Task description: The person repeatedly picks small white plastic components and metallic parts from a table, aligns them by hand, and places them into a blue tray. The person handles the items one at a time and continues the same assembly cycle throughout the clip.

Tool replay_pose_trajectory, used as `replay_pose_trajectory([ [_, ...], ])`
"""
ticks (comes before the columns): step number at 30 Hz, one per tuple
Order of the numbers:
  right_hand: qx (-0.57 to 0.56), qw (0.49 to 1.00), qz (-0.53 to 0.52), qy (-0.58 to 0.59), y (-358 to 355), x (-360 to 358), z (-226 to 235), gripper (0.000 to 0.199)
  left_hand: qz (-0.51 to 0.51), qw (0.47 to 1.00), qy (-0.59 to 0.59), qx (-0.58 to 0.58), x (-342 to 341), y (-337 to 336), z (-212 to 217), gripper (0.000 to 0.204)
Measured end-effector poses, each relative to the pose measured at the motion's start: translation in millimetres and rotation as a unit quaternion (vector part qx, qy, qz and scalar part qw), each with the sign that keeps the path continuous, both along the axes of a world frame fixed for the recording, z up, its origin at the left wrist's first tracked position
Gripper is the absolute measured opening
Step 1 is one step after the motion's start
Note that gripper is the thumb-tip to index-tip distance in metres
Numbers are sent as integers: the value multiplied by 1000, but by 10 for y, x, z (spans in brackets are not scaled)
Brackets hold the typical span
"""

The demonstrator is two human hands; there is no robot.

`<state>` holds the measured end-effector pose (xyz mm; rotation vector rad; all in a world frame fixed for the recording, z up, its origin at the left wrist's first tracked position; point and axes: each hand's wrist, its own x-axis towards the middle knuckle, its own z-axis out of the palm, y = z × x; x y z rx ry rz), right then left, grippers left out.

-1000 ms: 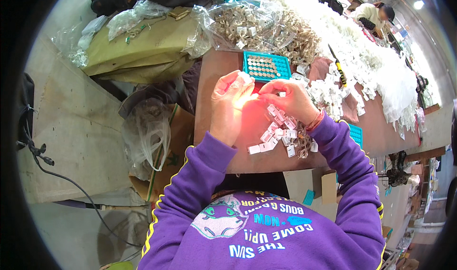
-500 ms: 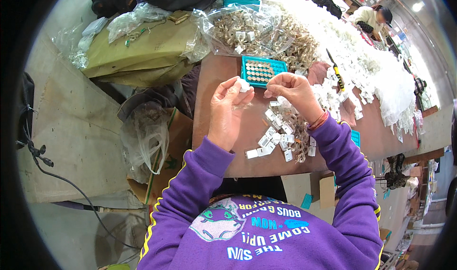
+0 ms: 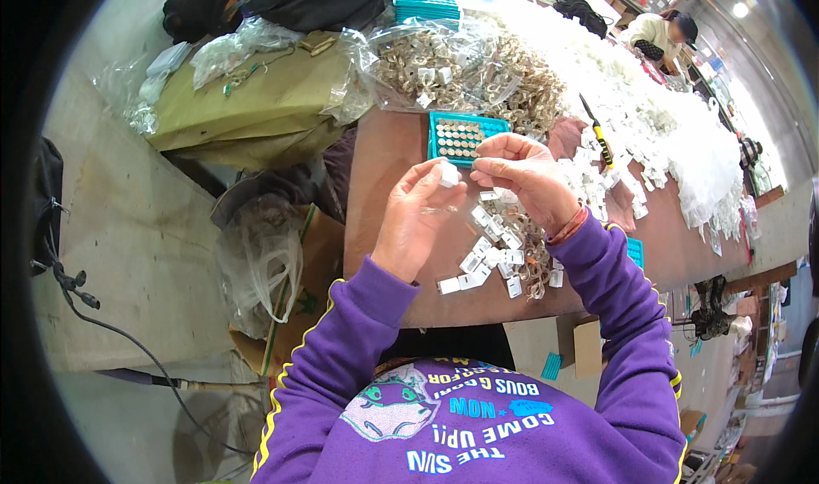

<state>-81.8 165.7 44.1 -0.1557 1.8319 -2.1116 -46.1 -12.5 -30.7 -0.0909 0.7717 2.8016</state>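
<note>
- The person's left hand [image 3: 420,215] is raised above the table's near part, palm turned inward, with thumb and forefinger grasping one white block [image 3: 449,174]; the other fingers curl loosely below it.
- The right hand [image 3: 525,175] is bent at the wrist, its thumb and forefinger brought together beside the block; whether they pinch something small, one cannot tell.
- Both forearms, in purple sleeves, reach up from the lower edge, elbows spread.
- The white block sits between the hands, in front of a turquoise tray [image 3: 496,124].
- The table [image 3: 372,228] is reddish brown; a large white heap [image 3: 665,134] spreads along its right side, and a clear bag [image 3: 384,73] lies at the far side by tan cords [image 3: 537,92].
- To the left are an olive-covered bundle [image 3: 239,104] and a grey concrete surface [image 3: 128,228]; one other person [image 3: 653,36] bends over the far end.
- Counted: one yellow-and-black tool [image 3: 599,133], one stack of turquoise trays [image 3: 425,8], and four visible rows of round discs [image 3: 459,134] in the near tray.
- Loose white pieces [image 3: 474,278] by the right forearm number well over ten, overlapping too much for an exact count.
</note>
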Motion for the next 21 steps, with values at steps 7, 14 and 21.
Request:
replay_pose_trajectory([
  [7,82,983,-36,161,-106,140,-43,20,-79,995,53,32,14,16,-26,23],
  [14,148,945,-109,272,-212,252,-143,14,-82,994,63,23,25,20,-18,22],
  [21,234,901,-93,353,-200,302,-214,10,-74,996,44,25,29,35,-35,21],
])
